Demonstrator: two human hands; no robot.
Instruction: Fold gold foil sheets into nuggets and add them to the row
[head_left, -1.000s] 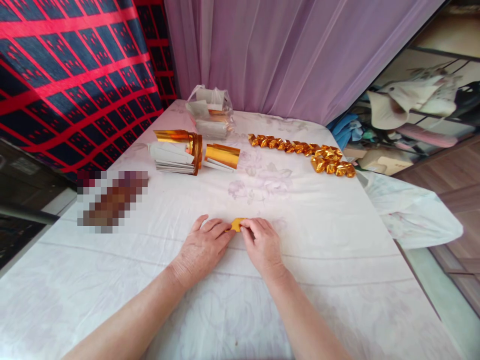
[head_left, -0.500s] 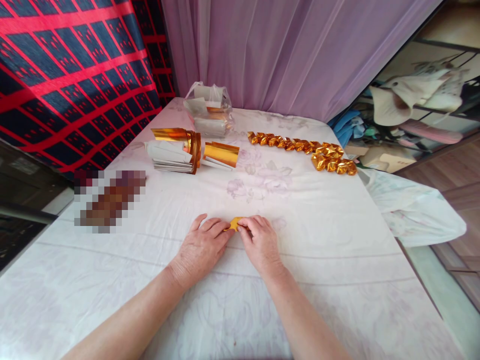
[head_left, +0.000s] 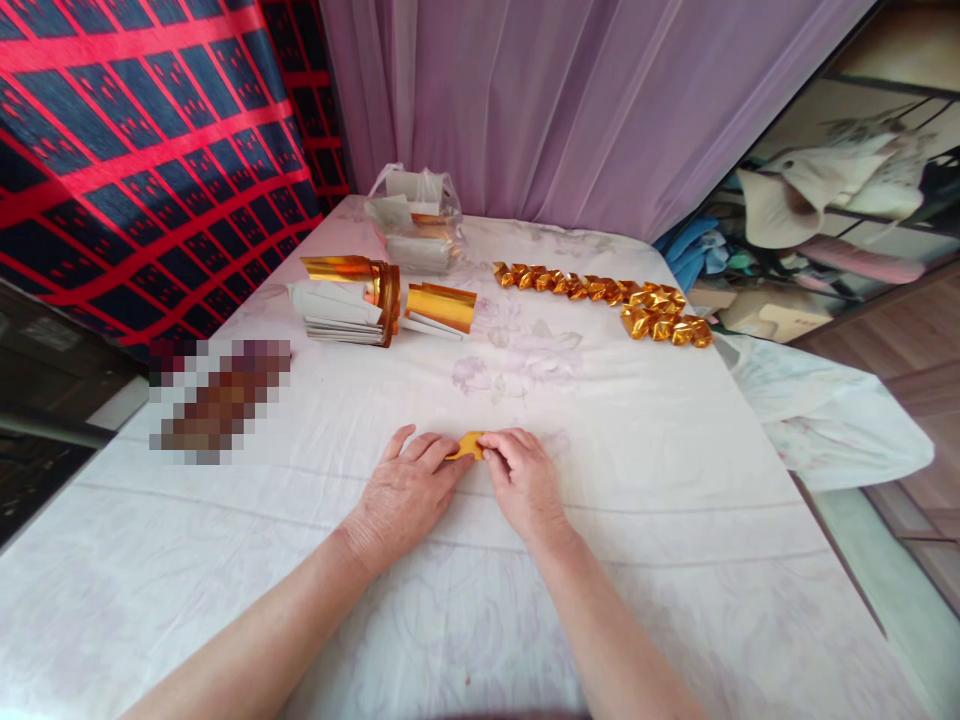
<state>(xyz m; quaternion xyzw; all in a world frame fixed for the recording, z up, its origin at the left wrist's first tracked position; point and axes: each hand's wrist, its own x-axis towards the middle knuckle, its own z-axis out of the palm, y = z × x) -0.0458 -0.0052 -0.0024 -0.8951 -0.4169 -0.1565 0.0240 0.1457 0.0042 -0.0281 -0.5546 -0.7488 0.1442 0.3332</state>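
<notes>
Tabletop (head_left: 705, 560): white cloth with pale purple flowers (head_left: 637, 430)
Far left: clear plastic bag of white and gold sheets (head_left: 420, 245)
Before the bag: thick stack of gold-and-white paper sheets (head_left: 345, 312); smaller pile (head_left: 441, 306) just right
Far right: row of folded shiny gold-foil pieces (head_left: 598, 290), doubled at one end
Centre: small folded yellow paper piece (head_left: 469, 444)

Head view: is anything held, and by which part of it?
The small gold piece is held at both ends: the left hand at its left end, the right hand at its right.
</notes>
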